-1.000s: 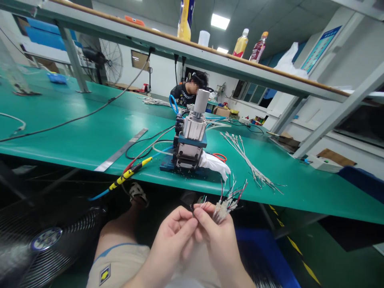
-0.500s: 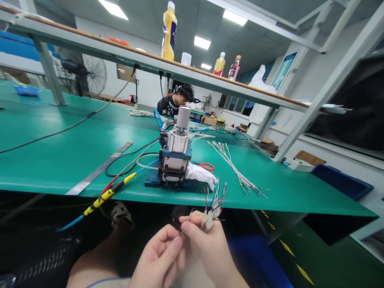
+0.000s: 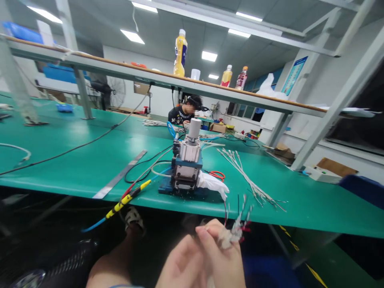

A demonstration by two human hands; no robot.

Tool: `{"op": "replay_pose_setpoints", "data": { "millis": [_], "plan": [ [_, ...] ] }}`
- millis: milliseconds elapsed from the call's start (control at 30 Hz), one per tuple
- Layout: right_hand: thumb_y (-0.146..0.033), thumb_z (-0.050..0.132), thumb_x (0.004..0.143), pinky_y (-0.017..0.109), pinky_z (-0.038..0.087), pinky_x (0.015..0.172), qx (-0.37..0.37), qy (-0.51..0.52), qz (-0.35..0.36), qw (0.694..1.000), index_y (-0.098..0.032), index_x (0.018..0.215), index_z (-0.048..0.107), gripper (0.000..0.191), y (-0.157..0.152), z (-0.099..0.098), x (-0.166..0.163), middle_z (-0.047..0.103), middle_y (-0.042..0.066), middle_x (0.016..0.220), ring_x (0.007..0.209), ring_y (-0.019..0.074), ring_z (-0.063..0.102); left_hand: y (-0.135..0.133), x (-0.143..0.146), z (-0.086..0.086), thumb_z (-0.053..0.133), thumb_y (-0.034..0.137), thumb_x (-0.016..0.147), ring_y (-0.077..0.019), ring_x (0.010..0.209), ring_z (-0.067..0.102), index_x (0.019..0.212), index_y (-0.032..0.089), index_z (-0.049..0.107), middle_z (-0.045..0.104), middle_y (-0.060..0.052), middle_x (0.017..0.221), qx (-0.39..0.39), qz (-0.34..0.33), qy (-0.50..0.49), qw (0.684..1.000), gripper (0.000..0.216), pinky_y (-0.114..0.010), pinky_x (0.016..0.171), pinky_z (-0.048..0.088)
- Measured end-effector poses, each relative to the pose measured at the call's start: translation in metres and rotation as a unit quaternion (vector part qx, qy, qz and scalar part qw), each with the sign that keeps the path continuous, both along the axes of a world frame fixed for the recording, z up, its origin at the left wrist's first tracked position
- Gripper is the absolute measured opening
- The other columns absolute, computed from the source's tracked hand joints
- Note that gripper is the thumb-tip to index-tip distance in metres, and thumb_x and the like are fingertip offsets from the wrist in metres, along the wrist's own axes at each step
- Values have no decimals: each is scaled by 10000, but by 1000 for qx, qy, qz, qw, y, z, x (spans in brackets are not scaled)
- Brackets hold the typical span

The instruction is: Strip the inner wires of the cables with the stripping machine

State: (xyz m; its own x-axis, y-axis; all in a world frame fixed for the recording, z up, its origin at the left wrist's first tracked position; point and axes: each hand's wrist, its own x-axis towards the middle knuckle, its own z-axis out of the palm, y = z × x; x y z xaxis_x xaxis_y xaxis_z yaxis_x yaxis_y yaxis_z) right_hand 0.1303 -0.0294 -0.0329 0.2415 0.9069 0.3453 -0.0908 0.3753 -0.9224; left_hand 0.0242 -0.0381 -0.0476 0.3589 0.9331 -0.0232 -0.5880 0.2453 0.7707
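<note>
My right hand (image 3: 223,256) is closed around a bunch of cables (image 3: 234,232). Their stripped ends, with thin red, black and white wires, fan out above the fingers. Close beside it on the left, my left hand (image 3: 183,260) has its fingers pinched together near the right thumb tip. Motion blur hides what lies between those fingertips. Both hands are in front of the table's near edge. Beyond them stands a pneumatic machine (image 3: 187,168) with a metal cylinder on top and a white cloth-like wrap (image 3: 213,184) sticking out on its right.
More grey cables (image 3: 249,176) lie right of the machine, near orange-handled scissors (image 3: 217,175). A steel ruler (image 3: 120,174) and a yellow-black taped hose (image 3: 127,200) are on the left. Bottles (image 3: 180,54) stand on the shelf (image 3: 210,85) above. A person (image 3: 186,110) sits behind the green table (image 3: 60,160).
The view has shifted, so the table and machine sit lower and further right. My hands are also lower and right in the picture, still close together, with the cables still in my right hand.
</note>
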Motion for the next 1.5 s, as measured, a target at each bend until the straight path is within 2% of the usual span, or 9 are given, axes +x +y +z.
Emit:
{"op": "replay_pose_setpoints", "data": {
  "millis": [200, 300, 433, 667, 900, 1100, 1267, 1400, 1500],
  "plan": [
    [-402, 775, 819, 345, 511, 611, 57, -54, -59, 995, -260, 683, 752, 198, -4, -3, 5, 637, 43, 671, 642, 233, 601, 13, 1, -13, 807, 591, 731, 0, 329, 197, 722, 197, 472, 489, 68, 467, 22, 18, 0, 1000, 517, -149, 367, 147],
    [-405, 745, 863, 314, 499, 605, 48, -53, -58, 996, -231, 685, 740, 249, -1, -3, 14, 621, 30, 671, 600, 196, 581, 17, -4, -9, 785, 653, 713, -32, 320, 334, 739, 195, 488, 570, 24, 498, 48, -17, 40, 998, 547, -160, 358, 217],
    [-391, 736, 880, 284, 511, 616, 66, -92, -16, 993, -235, 711, 758, 231, 0, 7, 26, 648, 37, 709, 648, 195, 611, 19, -6, 27, 839, 505, 737, -80, 502, 551, 784, 155, 645, 679, -38, 690, 81, -23, 62, 995, 403, -186, 491, 398],
    [-342, 733, 904, 278, 513, 630, 125, -68, -10, 990, -292, 878, 801, 88, 0, 25, 37, 642, 27, 771, 698, 180, 611, 27, 0, 82, 928, 447, 614, -60, 534, 485, 644, 151, 709, 647, -4, 617, 83, -22, 20, 996, 370, -168, 555, 428],
    [-395, 722, 902, 248, 427, 489, 53, -35, -5, 998, -241, 822, 797, 188, 5, 9, 30, 635, 51, 785, 593, 155, 561, 27, 2, 56, 898, 442, 660, -100, 590, 542, 659, 142, 701, 659, -29, 644, -19, 28, -38, 999, 359, -188, 585, 444],
    [-432, 759, 857, 252, 408, 507, 15, -58, 38, 997, -191, 683, 749, 297, 12, 7, 22, 610, 59, 706, 633, 175, 555, 28, -16, 34, 887, 398, 692, -124, 705, 551, 653, 132, 710, 643, -36, 713, 35, 79, 18, 996, 322, -212, 710, 458],
    [-502, 753, 858, 239, 114, 394, -86, 36, 116, 989, -146, 685, 671, 404, 9, 0, 15, 352, -60, 547, 417, 38, 183, 28, -31, 16, 807, 381, 785, -138, 754, 542, 730, 142, 726, 634, -47, 812, -40, 19, -43, 998, 258, -238, 712, 453],
    [-467, 761, 863, 236, 129, 416, -92, 55, 144, 984, -145, 659, 631, 403, 9, -1, 11, 371, -54, 583, 440, 39, 225, 27, -32, 5, 834, 531, 724, -215, 962, 590, 985, 176, 749, 695, -91, 1011, 56, 14, 37, 998, 449, -287, 843, 465],
    [-445, 757, 865, 239, 205, 433, -71, 17, 144, 987, -142, 635, 664, 391, 12, 4, 10, 466, -11, 630, 484, 69, 341, 26, -29, 3, 889, 470, 666, -194, 860, 588, 990, 173, 758, 707, -66, 911, 132, 25, 173, 976, 458, -275, 812, 467]
  ]
}}
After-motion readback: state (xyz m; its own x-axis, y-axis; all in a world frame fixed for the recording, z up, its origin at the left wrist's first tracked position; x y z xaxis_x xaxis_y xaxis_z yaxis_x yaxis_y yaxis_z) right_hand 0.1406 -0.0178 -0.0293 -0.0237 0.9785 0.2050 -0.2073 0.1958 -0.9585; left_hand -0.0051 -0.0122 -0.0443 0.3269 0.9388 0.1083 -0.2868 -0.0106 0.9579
